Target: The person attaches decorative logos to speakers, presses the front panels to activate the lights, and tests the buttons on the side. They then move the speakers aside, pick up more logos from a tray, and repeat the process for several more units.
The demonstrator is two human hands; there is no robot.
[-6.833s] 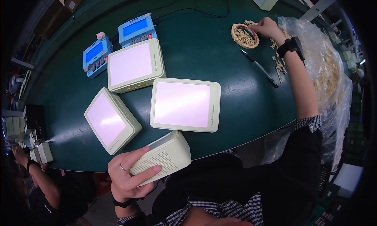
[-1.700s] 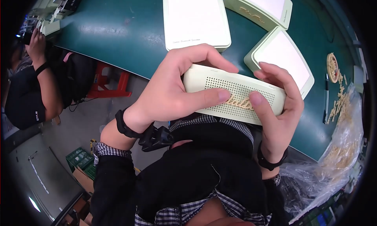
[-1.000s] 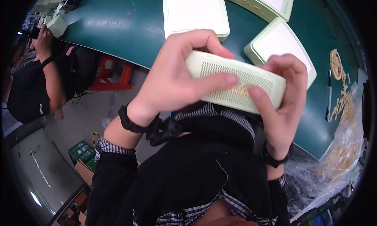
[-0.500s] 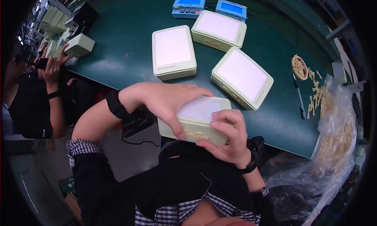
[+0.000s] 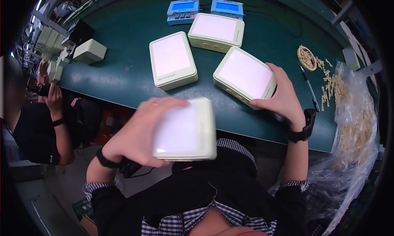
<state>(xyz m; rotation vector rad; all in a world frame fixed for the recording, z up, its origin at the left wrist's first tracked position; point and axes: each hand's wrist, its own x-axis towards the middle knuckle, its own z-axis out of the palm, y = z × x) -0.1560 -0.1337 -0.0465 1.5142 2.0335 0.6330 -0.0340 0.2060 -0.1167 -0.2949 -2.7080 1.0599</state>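
Note:
My left hand (image 5: pixel 135 131) is closed around one end of a cream, box-shaped speaker (image 5: pixel 182 129) with a white panel. It is held off the table in front of my body and is slightly blurred by motion. My right hand (image 5: pixel 284 96) grips the right end of a second speaker (image 5: pixel 246 74) resting on the table, thumb on its near corner and fingers along the far side. Gold raised lettering shows on that speaker's side. Two more like it, one at the left (image 5: pixel 172 57) and one at the back (image 5: pixel 216 30), lie panel up close by.
Two blue devices with screens (image 5: pixel 182 12) stand at the far edge. At right are a round dish of small gold pieces (image 5: pixel 306 58), loose pieces, a pen (image 5: pixel 310 88) and a clear plastic bag (image 5: pixel 357 113). A co-worker (image 5: pixel 45 125) sits at left near another cream box (image 5: pixel 90 51).
My right hand has left the held speaker and taken hold of the right one on the table. The left hand has turned its speaker and drawn it left. The co-worker's hand has left a cream box.

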